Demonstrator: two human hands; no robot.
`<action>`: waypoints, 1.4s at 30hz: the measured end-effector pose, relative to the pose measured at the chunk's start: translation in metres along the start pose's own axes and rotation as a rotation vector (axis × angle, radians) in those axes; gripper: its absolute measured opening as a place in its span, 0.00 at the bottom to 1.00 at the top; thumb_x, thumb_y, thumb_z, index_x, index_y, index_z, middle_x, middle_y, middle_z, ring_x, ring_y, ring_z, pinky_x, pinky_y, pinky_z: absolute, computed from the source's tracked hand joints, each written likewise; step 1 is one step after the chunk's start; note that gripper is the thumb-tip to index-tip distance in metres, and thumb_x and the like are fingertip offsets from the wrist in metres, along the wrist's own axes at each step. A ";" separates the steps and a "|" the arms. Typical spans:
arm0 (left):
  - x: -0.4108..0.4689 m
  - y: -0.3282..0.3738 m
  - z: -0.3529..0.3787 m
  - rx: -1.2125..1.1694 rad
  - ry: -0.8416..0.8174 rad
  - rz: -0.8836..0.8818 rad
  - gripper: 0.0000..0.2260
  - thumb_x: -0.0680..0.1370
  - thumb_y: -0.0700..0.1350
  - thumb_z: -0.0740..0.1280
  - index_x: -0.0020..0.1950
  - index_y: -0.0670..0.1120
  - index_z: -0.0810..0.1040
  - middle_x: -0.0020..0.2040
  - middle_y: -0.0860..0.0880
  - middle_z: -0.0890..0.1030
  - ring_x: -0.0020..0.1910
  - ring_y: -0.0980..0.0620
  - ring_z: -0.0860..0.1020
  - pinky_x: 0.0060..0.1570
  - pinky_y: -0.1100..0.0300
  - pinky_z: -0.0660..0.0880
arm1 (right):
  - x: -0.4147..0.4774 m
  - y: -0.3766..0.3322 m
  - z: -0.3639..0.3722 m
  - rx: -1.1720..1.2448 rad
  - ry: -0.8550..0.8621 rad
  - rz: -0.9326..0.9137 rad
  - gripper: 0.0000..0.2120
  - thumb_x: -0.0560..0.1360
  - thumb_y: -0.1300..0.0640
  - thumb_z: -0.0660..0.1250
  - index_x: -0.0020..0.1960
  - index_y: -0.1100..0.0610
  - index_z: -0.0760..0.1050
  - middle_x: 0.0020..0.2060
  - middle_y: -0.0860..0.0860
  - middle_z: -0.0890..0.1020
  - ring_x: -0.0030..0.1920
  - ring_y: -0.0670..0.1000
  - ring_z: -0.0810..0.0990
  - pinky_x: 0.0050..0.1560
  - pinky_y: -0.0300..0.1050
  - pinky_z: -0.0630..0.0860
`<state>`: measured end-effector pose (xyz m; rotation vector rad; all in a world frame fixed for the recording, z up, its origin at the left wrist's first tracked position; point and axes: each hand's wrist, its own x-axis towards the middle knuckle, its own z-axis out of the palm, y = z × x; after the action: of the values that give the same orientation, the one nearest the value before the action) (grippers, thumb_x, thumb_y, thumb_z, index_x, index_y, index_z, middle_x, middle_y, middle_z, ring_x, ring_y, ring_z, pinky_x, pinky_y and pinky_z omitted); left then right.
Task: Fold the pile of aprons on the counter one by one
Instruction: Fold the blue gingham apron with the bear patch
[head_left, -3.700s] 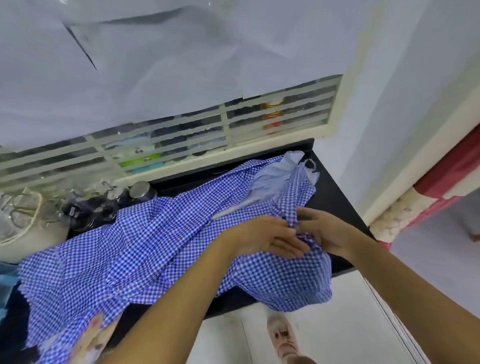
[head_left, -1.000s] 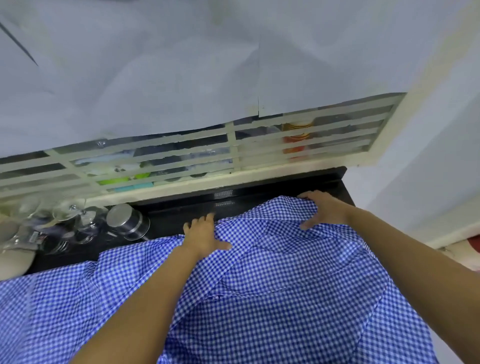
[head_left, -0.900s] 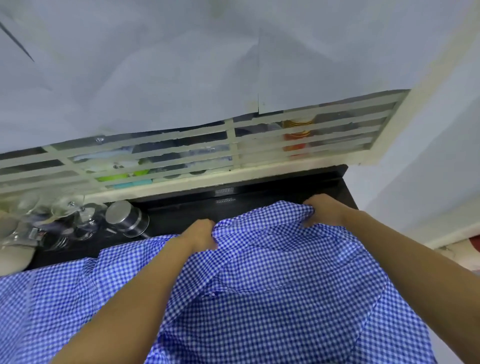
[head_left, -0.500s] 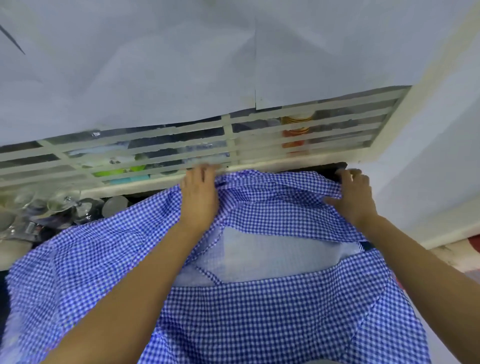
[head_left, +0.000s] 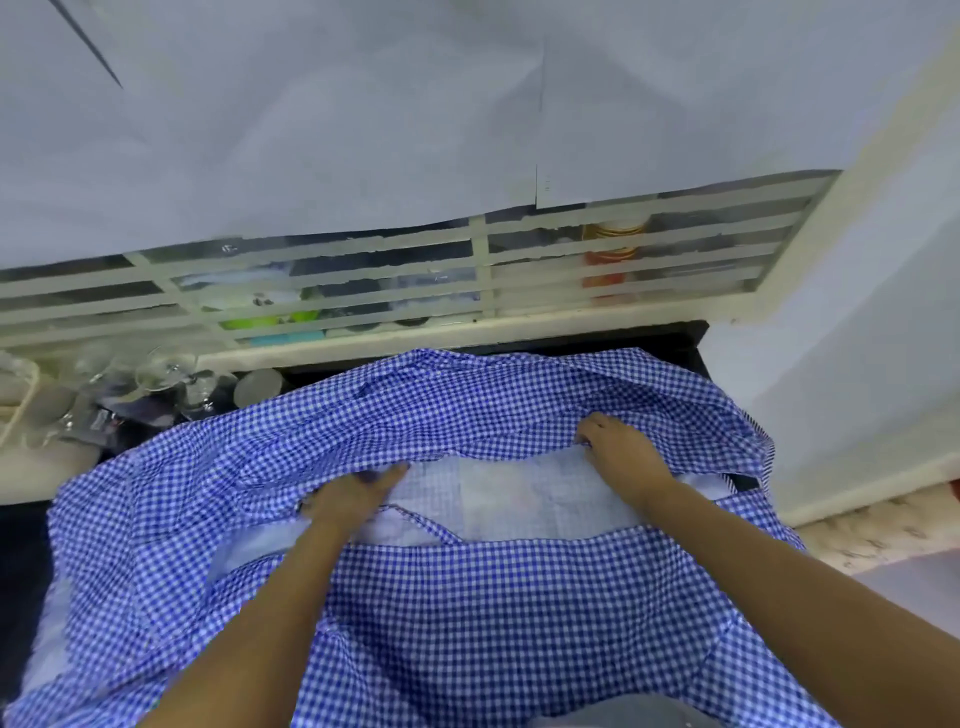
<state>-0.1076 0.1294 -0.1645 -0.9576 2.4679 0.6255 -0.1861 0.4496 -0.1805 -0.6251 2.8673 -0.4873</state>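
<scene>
The fingers (head_left: 388, 475) of your left hand (head_left: 348, 501) lie straight and close together, flat on the apron (head_left: 467, 613). They point toward the right of the frame, and the hand is a little blurred. The fingers (head_left: 592, 428) of your right hand (head_left: 621, 457) are bent downward, their tips at the edge of the band of cloth that is folded over toward you. I cannot tell whether they pinch that edge or only press on it.

Between your two hands shows the pale inner side of the apron, with a thin strap crossing it. The blue-and-white checked apron spreads over most of the black counter (head_left: 680, 338), from the far edge in the middle of the frame down to the bottom edge.

At middle left, just beyond the cloth, clear stemmed glasses (head_left: 171, 371) stand beside a round metal tin (head_left: 257, 387); I cannot tell what the tin holds. Behind the window grille (head_left: 483, 260), upper right of centre, sits an orange jar (head_left: 608, 254).
</scene>
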 end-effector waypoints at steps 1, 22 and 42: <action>0.006 0.000 -0.008 -0.246 0.037 0.007 0.35 0.74 0.62 0.67 0.72 0.41 0.68 0.73 0.40 0.68 0.71 0.40 0.66 0.71 0.46 0.61 | -0.001 -0.002 -0.005 0.035 -0.004 0.012 0.09 0.77 0.65 0.60 0.55 0.59 0.75 0.55 0.54 0.77 0.55 0.55 0.75 0.52 0.49 0.72; -0.041 -0.019 -0.007 -1.412 0.194 -0.342 0.18 0.72 0.42 0.75 0.55 0.39 0.72 0.42 0.46 0.76 0.36 0.49 0.76 0.43 0.53 0.78 | -0.059 0.017 -0.026 -0.183 -0.279 -0.010 0.11 0.74 0.64 0.63 0.39 0.49 0.66 0.36 0.43 0.67 0.42 0.49 0.69 0.37 0.37 0.65; -0.123 -0.262 -0.005 -0.560 0.661 -0.343 0.22 0.73 0.42 0.73 0.62 0.33 0.73 0.58 0.34 0.75 0.60 0.36 0.72 0.59 0.48 0.67 | -0.041 -0.257 0.059 0.030 -0.613 -0.522 0.22 0.82 0.53 0.58 0.75 0.51 0.61 0.76 0.50 0.59 0.73 0.50 0.62 0.71 0.41 0.58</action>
<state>0.1588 0.0172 -0.1628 -2.0303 2.5856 1.0330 -0.0392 0.2304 -0.1426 -1.2700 2.1062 -0.3226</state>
